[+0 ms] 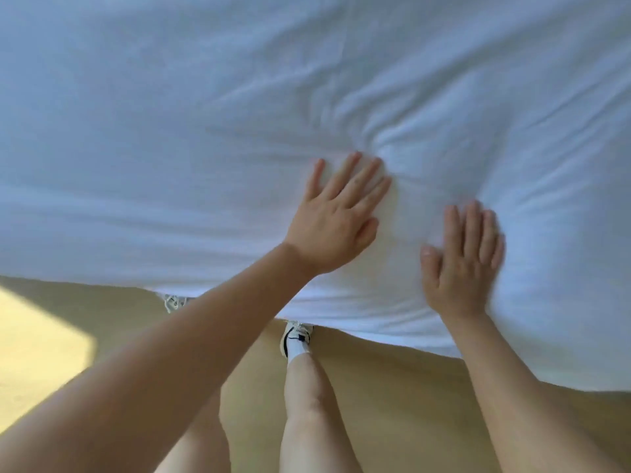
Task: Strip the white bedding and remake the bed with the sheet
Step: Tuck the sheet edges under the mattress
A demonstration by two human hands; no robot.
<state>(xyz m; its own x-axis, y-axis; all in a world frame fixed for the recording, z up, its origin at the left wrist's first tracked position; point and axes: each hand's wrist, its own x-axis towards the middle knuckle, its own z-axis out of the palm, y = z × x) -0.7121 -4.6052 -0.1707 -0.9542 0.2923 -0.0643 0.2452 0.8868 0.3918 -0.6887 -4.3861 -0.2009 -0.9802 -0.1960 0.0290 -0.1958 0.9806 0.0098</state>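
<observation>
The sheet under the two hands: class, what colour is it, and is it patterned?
The sheet is plain white, unpatterned; the head view shows it best.

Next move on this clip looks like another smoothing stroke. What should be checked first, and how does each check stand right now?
1. Left hand flat on the sheet: ok, fingers straight.
2. Right hand flat on the sheet: ok, though it is motion-blurred.
3. Sheet smooth ahead of the hands: not ok; creases bunch just beyond the left fingertips.
4. Near edge tucked: not ok; it hangs loose above the floor.
5. Far edge and corners fitted: cannot tell, out of view.
</observation>
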